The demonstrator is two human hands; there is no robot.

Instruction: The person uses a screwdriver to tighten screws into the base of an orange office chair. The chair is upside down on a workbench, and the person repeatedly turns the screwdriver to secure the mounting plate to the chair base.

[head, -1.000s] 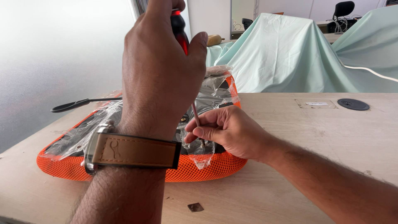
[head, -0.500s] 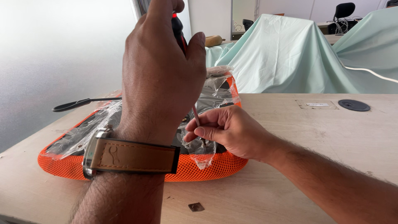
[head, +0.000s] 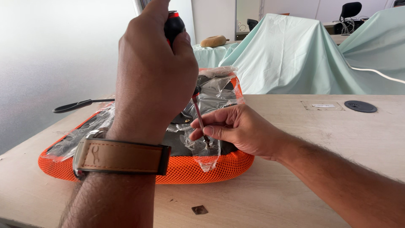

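Note:
My left hand [head: 156, 71], with a tan-strapped watch [head: 120, 156] on its wrist, is shut from above on the black and red handle of a screwdriver [head: 174, 25]. The thin shaft runs down to a screw point on the dark underside of an orange mesh seat cushion [head: 185, 169]. This cushion lies on the wooden table [head: 320, 139], partly covered in clear plastic wrap [head: 211, 90]. My right hand [head: 240, 128] rests on the cushion and pinches the shaft near its tip with thumb and fingers.
A black lever [head: 74, 105] sticks out left of the cushion. A small dark scrap [head: 199, 210] lies near the table's front edge. A round black grommet [head: 360, 106] sits at the right. Pale green cloths [head: 287, 55] drape bulky shapes behind the table.
My left hand has turned slightly on the screwdriver handle. My right hand and the cushion stay where they were.

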